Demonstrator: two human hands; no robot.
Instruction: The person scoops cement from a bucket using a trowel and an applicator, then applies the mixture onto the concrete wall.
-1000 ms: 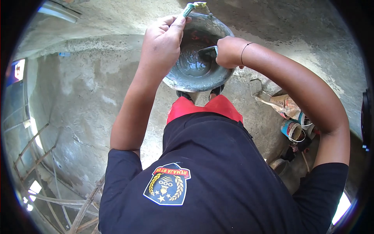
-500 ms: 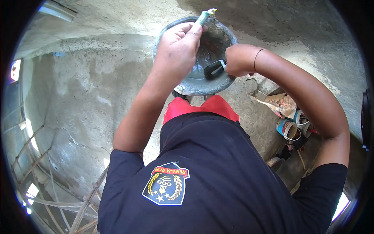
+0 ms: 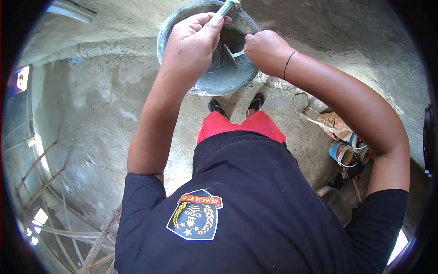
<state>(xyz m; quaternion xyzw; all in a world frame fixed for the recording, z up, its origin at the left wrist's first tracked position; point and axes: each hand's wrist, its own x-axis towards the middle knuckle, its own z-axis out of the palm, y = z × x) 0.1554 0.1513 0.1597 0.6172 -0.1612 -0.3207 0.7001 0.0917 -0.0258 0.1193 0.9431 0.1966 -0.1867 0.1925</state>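
Bucket (image 3: 223, 87) of grey, mortar-crusted make stands out ahead of the person's feet, its wide round mouth tipped into view; whether it rests on the floor or hangs cannot be told. Inside lies a wet grey mix (image 3: 221, 77), smooth and slightly shiny, while the inner wall is coated in dull, patchy residue. A trowel (image 3: 238, 54) reaches into the bucket, its pale metal neck running to a thin blade set on edge. The work in hand looks like stirring or scraping the mix; another pass of the blade would call for a steady bucket and a firm wrist.

The right hand (image 3: 268, 51) is closed in a fist around the trowel's handle, which the fingers hide. The left hand (image 3: 194, 43) pinches a green grip (image 3: 226, 8) between thumb and fingers above the bucket; it is a slim cylinder with a yellowish end, and how it joins the bucket is not clear.

Nearer the body come dark footwear (image 3: 256, 102), red shorts (image 3: 242, 128) and a black cloth shirt (image 3: 273, 205). Off to the right lie a crumpled paper sack (image 3: 332, 119) and a blue pail (image 3: 339, 153) with a wire handle, on rough, blotched concrete.
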